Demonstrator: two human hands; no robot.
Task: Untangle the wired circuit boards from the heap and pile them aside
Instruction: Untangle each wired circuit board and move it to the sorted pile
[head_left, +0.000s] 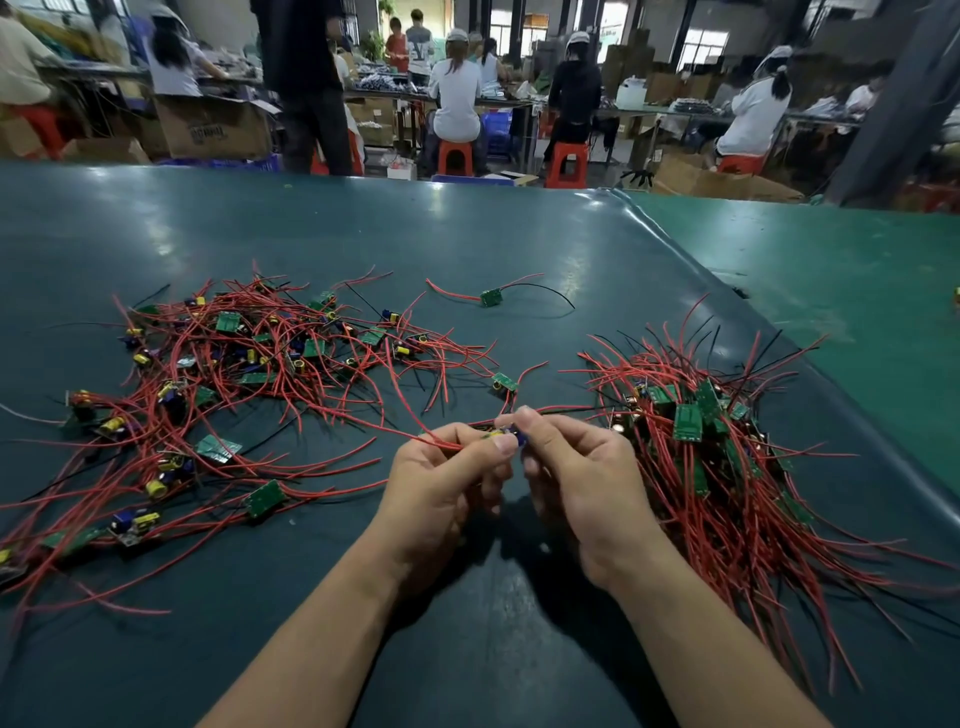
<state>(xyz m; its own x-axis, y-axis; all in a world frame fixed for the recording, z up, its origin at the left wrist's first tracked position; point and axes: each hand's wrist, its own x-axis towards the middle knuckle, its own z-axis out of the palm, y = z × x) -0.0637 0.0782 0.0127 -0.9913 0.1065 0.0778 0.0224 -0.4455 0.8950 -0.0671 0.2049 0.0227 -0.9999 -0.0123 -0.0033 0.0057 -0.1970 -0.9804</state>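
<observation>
Board (501, 435) mostly hidden betw. both hands' fingers; heap (218, 395) cut off at left edge.

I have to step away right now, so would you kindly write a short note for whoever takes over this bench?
Left hand and right hand: both pinch one wired board above the table, its red wire trailing left.
Tangled heap: on the left, many boards still knotted together.
Sorted pile: on the right, already large.
One stray board lies alone farther back.
Left to do: lay this board on the pile, then keep clearing the heap.
</observation>
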